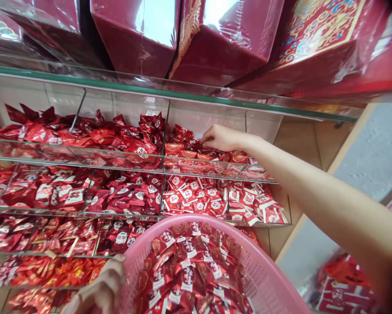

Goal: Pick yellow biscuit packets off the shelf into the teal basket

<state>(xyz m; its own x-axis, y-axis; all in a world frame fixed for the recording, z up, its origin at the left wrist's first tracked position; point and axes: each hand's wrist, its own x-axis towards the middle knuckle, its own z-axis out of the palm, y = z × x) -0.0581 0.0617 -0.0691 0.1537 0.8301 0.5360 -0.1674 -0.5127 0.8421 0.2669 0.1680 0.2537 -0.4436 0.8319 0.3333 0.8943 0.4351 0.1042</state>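
A pink plastic basket (268,279) with perforated walls sits low in the head view, heaped with dark red wrapped candies (187,279). My left hand (99,285) grips the basket at its left side, fingers curled against the rim. My right hand (217,137) reaches over the glass front of the upper bin at the right. Its fingers are bent down at the small red and gold packets (186,153) there. Whatever lies between those fingertips is too hidden to tell.
Glass dividers split the stepped shelves into bins of red wrapped sweets (124,192). A green-edged glass shelf (150,89) runs above my right hand, bearing large dark red boxes (225,52). More red packages (343,283) lie at the lower right, by a grey wall (362,161).
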